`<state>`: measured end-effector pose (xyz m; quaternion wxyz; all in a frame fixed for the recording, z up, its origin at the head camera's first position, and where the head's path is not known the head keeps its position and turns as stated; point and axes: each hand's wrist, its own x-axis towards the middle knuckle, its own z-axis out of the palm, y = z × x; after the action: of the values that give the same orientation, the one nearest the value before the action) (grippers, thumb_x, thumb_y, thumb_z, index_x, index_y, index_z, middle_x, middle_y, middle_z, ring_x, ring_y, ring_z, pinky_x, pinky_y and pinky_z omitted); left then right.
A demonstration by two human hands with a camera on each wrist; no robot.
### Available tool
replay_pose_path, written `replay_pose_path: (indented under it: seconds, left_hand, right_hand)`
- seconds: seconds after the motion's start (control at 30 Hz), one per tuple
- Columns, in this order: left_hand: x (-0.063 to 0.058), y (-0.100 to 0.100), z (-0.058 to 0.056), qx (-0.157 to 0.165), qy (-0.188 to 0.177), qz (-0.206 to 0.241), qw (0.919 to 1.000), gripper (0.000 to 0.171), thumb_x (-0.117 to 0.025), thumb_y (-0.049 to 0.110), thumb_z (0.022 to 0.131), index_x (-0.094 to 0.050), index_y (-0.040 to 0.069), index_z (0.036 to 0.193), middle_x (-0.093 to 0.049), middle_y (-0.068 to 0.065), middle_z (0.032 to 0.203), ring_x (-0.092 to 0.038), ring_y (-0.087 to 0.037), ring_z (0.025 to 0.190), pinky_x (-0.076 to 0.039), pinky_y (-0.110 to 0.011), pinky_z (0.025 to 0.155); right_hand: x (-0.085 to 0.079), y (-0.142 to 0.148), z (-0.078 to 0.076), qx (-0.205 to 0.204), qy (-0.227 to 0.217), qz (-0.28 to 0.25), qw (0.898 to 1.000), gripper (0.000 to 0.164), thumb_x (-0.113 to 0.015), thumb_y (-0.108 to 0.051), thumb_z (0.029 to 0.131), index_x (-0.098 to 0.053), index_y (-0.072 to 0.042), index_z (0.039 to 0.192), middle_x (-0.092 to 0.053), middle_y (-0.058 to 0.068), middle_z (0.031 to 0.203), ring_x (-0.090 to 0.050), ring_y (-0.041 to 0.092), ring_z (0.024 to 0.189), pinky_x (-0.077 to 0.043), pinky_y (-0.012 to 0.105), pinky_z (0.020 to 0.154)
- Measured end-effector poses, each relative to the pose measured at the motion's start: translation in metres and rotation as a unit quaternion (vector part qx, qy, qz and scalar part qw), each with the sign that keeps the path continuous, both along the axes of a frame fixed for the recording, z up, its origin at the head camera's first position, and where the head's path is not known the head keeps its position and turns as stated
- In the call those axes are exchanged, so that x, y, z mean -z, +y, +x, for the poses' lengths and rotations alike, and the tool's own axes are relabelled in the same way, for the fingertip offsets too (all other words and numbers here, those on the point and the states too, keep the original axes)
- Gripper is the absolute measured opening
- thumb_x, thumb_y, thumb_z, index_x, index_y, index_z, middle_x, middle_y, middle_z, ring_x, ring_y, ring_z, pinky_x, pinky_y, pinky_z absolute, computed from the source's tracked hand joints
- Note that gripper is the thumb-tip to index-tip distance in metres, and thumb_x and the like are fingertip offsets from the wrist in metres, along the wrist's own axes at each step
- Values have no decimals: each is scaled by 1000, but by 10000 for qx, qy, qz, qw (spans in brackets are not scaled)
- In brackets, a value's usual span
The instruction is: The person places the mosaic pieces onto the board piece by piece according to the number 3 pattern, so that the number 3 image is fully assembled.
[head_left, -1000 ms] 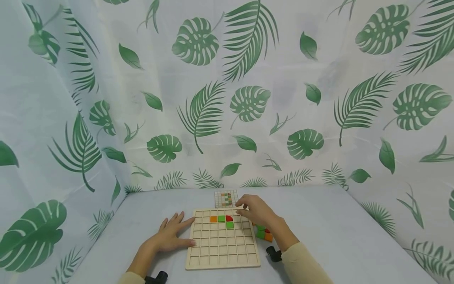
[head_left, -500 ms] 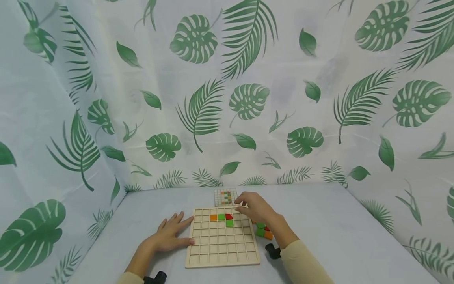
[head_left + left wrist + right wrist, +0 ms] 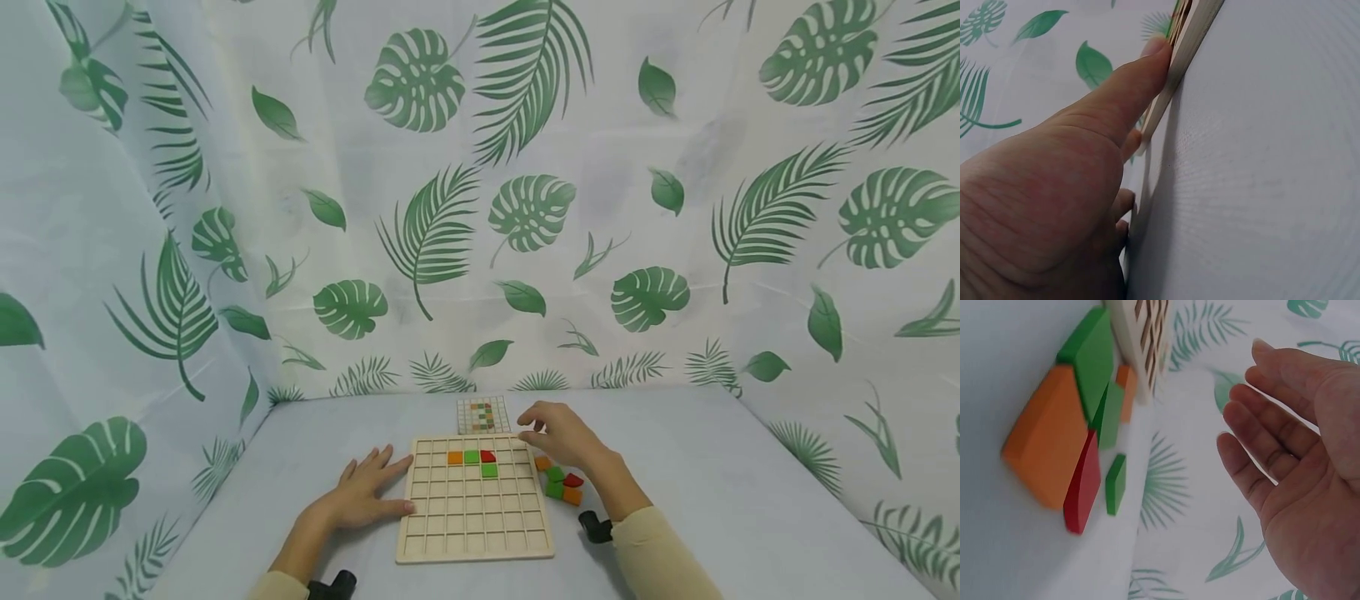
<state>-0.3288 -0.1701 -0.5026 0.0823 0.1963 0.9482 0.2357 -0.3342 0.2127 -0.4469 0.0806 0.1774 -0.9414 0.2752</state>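
Take the square, pale wooden board with a grid of little pits (image 3: pixel 472 521) as my clock. My left hand (image 3: pixel 367 489) is at 9 o'clock with its fingers spread — it isn't gripping, just touching the edge with the thumb and a finger. My right hand (image 3: pixel 561 433) is up by the corner near 1 o'clock, its fingers loosely bent, and I see nothing held in it. I can't tell if its tips touch the board. The thing that matters most, I think, is the small heap of loose, flat coloured pieces (image 3: pixel 554 490) on the table, just off the board near 3 o'clock. From my right hand, the heap lies at about 6 o'clock, below the palm and back toward me. That hand is much the nearer one; my left hand has the whole board in between. The heap's long way runs slantwise, from about 10 to about 4, with an orange square at each end. My right wrist view shows a red piece (image 3: pixel 1083 487) beside the big orange one, and green bits near it. On the board, an orange square (image 3: pixel 455 458), a green square (image 3: pixel 471 457) and a red round-cornered piece (image 3: pixel 488 456) sit in a row, with another green square (image 3: pixel 490 471) at 6 o'clock from the red. A little printed grid card (image 3: pixel 482 415) lies at 12, past the far edge.
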Motion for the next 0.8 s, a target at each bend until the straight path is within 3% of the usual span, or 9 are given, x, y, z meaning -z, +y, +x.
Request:
replay_pose_path:
  seconds: [0.47,0.8]
  left_hand:
    - [-3,0,4,20,30,88,10000,89,-72,71,84,-46,29,158,-24,-19,172,-10,-45,161,0,-72,126]
    - [-3,0,3,43,73,72,9999,89,-71,71,84,-46,29,158,-25,-20,171,-12,-46,160,0,-72,125]
  right_hand:
    - [11,31,-6,262,-291,-46,9992,23,-77,-17,95,-77,-7,116,-75,7,111,-61,14,91,-56,31,76]
    - [16,37,-5,398,-508,-119,9978,23,-80,-15,93,-77,-7,114,-73,4,105,-59,15,87,-54,30,72]
